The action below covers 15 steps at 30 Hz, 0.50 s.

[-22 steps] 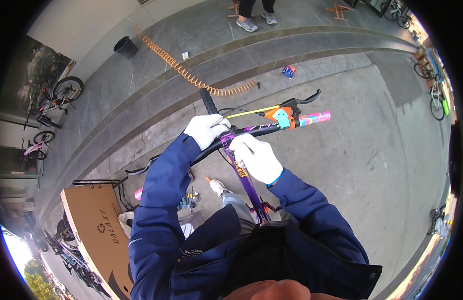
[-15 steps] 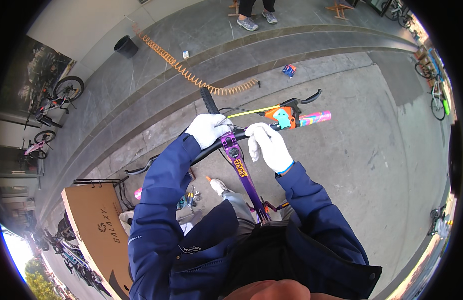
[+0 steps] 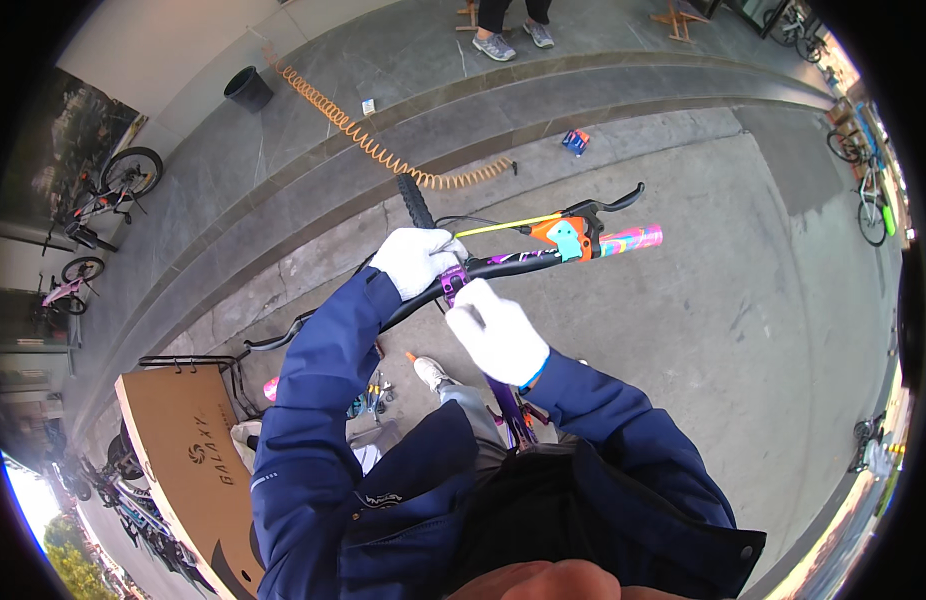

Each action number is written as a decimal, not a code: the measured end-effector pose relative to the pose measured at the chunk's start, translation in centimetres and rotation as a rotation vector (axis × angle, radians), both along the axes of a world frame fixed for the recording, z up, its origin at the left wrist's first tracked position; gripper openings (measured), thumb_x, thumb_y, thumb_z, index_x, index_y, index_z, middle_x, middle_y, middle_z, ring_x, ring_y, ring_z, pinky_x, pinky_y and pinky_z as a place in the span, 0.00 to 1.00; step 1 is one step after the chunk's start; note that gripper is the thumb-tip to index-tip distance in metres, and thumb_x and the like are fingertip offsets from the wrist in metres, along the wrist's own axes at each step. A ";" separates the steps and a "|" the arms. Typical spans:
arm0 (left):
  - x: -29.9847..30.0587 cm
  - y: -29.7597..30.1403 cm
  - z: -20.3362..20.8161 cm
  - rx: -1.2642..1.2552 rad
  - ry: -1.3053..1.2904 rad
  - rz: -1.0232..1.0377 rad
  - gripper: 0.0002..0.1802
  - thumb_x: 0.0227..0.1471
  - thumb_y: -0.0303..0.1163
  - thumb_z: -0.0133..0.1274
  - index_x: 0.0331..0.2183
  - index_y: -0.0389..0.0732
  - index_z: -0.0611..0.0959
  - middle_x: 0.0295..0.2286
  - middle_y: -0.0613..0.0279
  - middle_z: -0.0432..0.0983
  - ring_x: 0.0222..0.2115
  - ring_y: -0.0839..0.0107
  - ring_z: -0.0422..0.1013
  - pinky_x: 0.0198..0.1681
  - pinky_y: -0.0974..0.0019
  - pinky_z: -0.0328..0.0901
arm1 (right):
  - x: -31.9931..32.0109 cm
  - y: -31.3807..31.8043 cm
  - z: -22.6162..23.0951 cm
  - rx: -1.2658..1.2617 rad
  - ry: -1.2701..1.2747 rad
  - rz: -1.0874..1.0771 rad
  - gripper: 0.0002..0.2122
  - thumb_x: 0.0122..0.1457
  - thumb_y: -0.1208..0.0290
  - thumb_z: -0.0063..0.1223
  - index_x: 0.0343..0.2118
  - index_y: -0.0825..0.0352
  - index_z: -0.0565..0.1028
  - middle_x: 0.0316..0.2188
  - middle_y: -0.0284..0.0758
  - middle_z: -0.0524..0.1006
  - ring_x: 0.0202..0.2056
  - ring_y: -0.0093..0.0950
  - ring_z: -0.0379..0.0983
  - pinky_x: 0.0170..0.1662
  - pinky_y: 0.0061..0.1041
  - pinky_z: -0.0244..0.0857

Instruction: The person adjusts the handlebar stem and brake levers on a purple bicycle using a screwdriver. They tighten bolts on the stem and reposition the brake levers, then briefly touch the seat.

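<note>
White-gloved left hand point(image 3: 415, 262) and right hand point(image 3: 496, 333) curl; how tightly, and on what, cannot be told. Near the grey stone step's edge, the purple bicycle point(image 3: 506, 404) has its curved black metal handlebar point(image 3: 519, 266) beneath the left hand, its purple metal clamp point(image 3: 454, 283) between both.

With the purple stem point(image 3: 453, 286) as the clock's centre, a hand could pass over the concrete floor point(image 3: 703, 330) just past 3 o'clock, between the pink grip point(image 3: 631, 241) and the right sleeve point(image 3: 623, 395). The left hand point(image 3: 415, 262) blocks 10 o'clock; the right hand point(image 3: 498, 335) blocks the stretch from 4 to 5. Toward 2, the handlebar point(image 3: 523, 264) and yellow cable point(image 3: 508, 224) obstruct (a narrow gap shows between them). The tyre point(image 3: 415, 202) bars 11, and a black brake lever point(image 3: 273, 343) juts out beyond the left sleeve point(image 3: 328, 370) past 8.
</note>
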State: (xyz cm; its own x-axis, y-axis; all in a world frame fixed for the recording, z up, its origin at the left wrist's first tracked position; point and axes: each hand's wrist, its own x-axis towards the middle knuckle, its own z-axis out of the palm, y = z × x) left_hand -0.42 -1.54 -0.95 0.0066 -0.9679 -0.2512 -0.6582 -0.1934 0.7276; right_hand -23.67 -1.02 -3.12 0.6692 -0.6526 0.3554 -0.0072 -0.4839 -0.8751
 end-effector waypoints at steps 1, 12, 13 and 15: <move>0.1 0.1 -0.1 -0.004 0.007 -0.006 0.12 0.67 0.34 0.59 0.46 0.40 0.90 0.41 0.51 0.89 0.41 0.55 0.84 0.50 0.59 0.76 | 0.9 1.9 0.3 0.010 0.129 -0.033 0.12 0.71 0.64 0.61 0.47 0.66 0.73 0.25 0.43 0.79 0.25 0.45 0.80 0.31 0.41 0.74; 0.1 0.6 0.3 -0.008 0.082 0.039 0.08 0.66 0.28 0.62 0.44 0.39 0.92 0.35 0.60 0.88 0.37 0.75 0.81 0.48 0.66 0.74 | 1.0 1.3 1.3 -0.132 0.073 -0.088 0.06 0.74 0.67 0.57 0.45 0.63 0.77 0.24 0.37 0.77 0.26 0.36 0.80 0.31 0.35 0.73; 0.1 0.6 0.3 -0.006 0.075 0.027 0.08 0.66 0.27 0.62 0.44 0.37 0.91 0.35 0.59 0.89 0.38 0.75 0.81 0.48 0.66 0.74 | 0.1 0.6 1.1 0.034 0.004 -0.041 0.06 0.75 0.67 0.55 0.45 0.64 0.77 0.24 0.35 0.76 0.24 0.32 0.79 0.29 0.32 0.72; -0.1 0.5 0.3 0.027 0.113 0.048 0.09 0.66 0.27 0.63 0.45 0.35 0.91 0.37 0.57 0.89 0.38 0.74 0.81 0.49 0.66 0.74 | -1.1 -1.0 0.9 0.884 -0.150 0.081 0.09 0.80 0.66 0.49 0.46 0.65 0.76 0.23 0.31 0.74 0.22 0.23 0.73 0.27 0.25 0.67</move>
